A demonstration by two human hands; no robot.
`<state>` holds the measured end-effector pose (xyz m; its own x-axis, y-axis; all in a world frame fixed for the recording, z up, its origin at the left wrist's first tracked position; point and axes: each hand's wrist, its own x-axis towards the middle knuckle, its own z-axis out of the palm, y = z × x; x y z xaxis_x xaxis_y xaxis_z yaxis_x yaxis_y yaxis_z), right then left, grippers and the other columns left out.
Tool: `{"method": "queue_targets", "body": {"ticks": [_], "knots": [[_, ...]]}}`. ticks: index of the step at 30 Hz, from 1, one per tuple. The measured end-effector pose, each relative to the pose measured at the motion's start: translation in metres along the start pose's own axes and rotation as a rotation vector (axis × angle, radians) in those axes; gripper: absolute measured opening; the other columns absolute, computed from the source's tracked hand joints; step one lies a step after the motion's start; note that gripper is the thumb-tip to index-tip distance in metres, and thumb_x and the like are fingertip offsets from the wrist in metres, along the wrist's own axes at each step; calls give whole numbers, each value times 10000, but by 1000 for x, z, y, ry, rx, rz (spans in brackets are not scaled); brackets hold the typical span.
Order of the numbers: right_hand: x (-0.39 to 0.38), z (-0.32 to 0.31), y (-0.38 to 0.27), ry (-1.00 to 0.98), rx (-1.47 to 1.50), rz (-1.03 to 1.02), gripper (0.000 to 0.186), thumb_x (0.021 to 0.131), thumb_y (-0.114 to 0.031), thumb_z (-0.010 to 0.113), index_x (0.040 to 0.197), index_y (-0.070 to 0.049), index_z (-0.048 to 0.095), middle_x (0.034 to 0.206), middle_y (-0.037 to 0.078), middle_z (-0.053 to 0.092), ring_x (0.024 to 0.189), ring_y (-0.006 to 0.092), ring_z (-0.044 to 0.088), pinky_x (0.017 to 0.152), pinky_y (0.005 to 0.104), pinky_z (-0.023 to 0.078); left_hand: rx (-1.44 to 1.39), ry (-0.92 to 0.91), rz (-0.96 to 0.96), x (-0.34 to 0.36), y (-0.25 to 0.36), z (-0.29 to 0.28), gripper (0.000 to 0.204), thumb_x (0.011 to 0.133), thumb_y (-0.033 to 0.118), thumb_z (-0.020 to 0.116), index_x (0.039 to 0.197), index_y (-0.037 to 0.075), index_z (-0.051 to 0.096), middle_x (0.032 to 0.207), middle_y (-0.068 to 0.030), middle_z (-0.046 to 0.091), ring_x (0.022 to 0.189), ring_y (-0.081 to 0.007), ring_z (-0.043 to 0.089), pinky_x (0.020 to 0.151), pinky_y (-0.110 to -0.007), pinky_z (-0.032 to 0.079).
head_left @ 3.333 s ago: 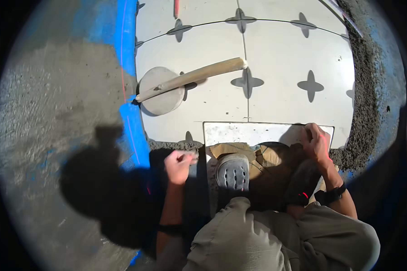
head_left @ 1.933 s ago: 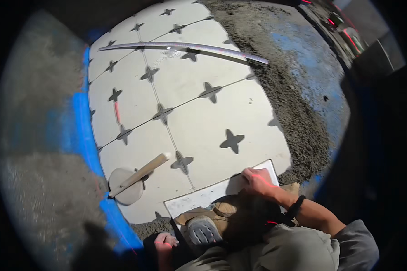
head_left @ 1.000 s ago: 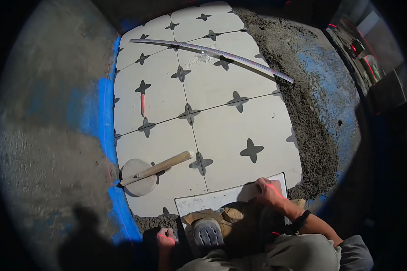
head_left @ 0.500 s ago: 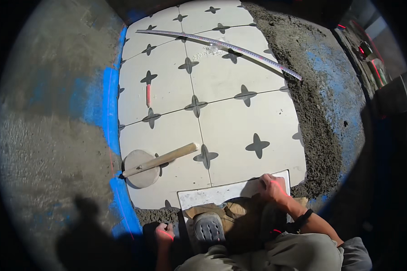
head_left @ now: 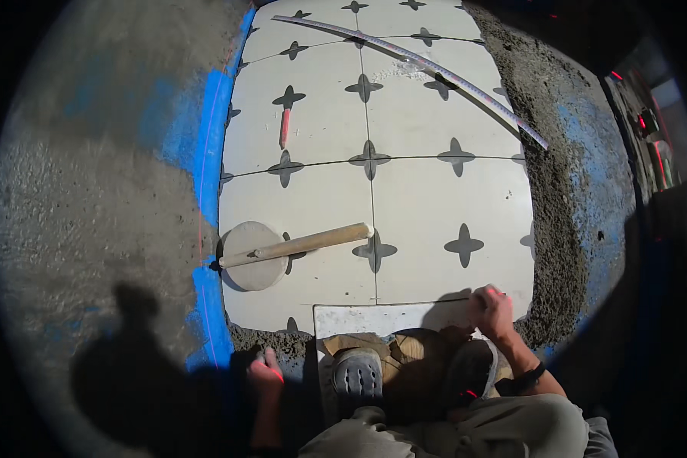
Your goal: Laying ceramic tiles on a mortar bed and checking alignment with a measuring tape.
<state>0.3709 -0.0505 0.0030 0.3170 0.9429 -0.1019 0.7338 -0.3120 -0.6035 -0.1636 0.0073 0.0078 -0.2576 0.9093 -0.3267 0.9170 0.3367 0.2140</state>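
My right hand (head_left: pixel 494 313) is closed at the far right part of a white board (head_left: pixel 359 318), its fingers bent over the edge; whether they pinch something small is hidden. Low on the left, my left hand (head_left: pixel 266 370) is held closed above the dark ground next to the board, thumb up; what it holds, if anything, cannot be made out. My grey shoe (head_left: pixel 358 375) rests on brown padding (head_left: pixel 408 359) over the board. Beyond lie cream floor tiles (head_left: pixel 305 206) with dark cross motifs. On them, a mallet (head_left: pixel 252 278) with a round grey head and wooden handle lies at the near left.
A long measuring strip (head_left: pixel 435 69) crosses the far tiles and overhangs the mortar (head_left: pixel 549 191) along the right. A red marker-like stick (head_left: pixel 285 128) lies on a left tile. Blue paint (head_left: pixel 214 153) edges the concrete at left. White crumbs (head_left: pixel 401 70) lie beneath the strip.
The view has turned, so the tiles and mallet appear farther right. My right hand is now closer to the board's right end. My left thumb points up more.
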Motion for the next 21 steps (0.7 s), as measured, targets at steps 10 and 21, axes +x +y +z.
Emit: {"method": "queue_targets", "body": {"ticks": [10,21], "knots": [[87,-67,64,349,-204,161,108,927,-68,664,1014,-4,668,987,162,651,893,341,657,786,443,534,-290,644,284,153,71,-81,231,992,92,651,1164,-60,631,1081,-225,654,1002,-390,629,917,-466,494],[192,-81,124,361,-19,273,261,984,-126,671,1199,20,693,1095,162,695,991,288,728,869,383,596,-203,81,145,310,163,-100,333,986,244,709,982,-63,579,913,-173,644,825,-254,590,773,-410,483]]}}
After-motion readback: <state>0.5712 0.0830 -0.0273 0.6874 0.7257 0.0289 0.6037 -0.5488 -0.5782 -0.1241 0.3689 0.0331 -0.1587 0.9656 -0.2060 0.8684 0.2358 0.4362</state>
